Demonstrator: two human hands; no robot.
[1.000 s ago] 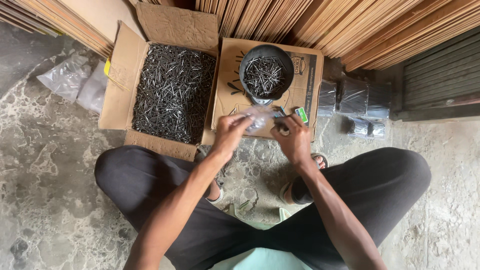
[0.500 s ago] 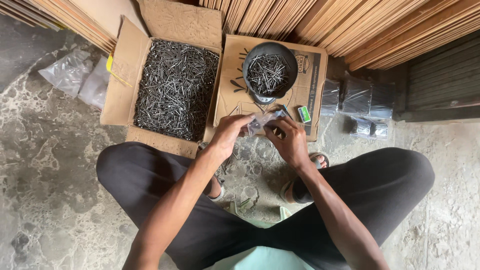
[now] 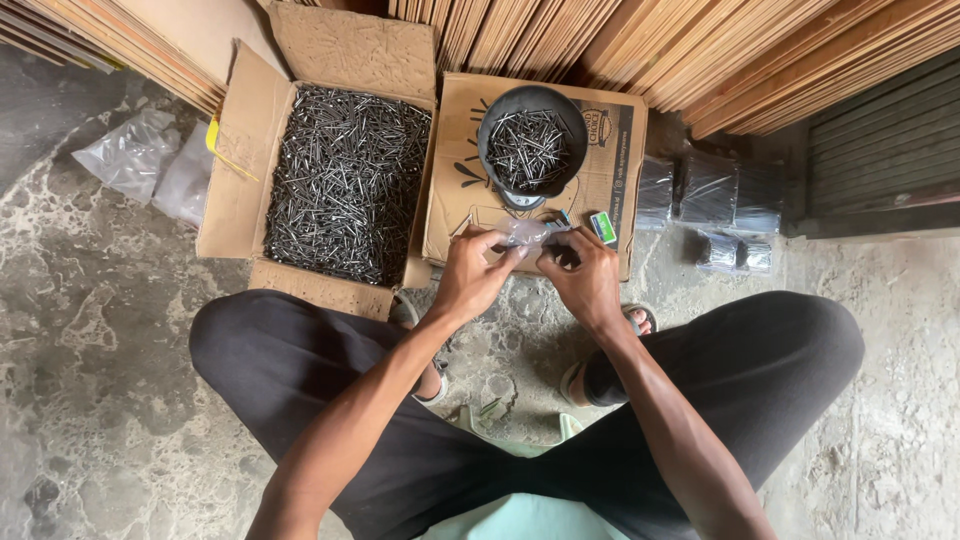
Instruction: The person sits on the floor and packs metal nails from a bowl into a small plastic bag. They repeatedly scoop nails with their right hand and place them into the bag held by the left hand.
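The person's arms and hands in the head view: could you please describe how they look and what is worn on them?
Both forearms are bare, with no sleeves in view. The left hand and the right hand wear no gloves, and no watch, bracelet or ring shows on either. The arms are lean and reach forward from a pale mint-green top, over black trousers.

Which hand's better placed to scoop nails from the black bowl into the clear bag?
Right, probably. The right hand sits just below the round black bowl of nails; the left hand also grips the small clear plastic bag.
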